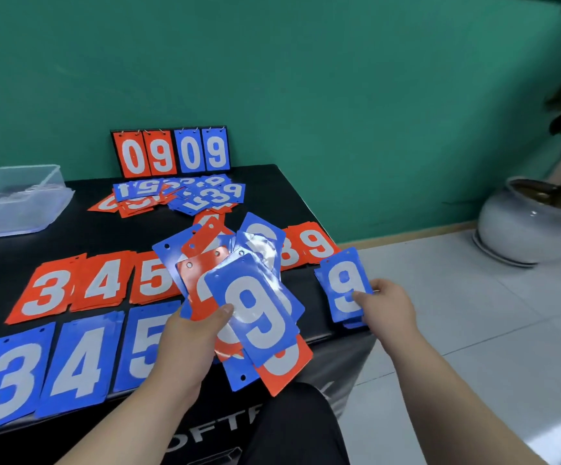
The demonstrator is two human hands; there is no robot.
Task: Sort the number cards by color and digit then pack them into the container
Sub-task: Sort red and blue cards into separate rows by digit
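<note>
Black table [111, 229]: left hand [185, 344] grips card fan [239, 297]; right hand [386, 307] pinches blue 9 [344, 283].

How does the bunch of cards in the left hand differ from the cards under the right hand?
The left hand holds a fanned bunch mixing red and blue cards, raised off the table. The right hand rests on a squared-up pile near the table's right edge, only blue showing. Both show a blue 9 on top.
</note>
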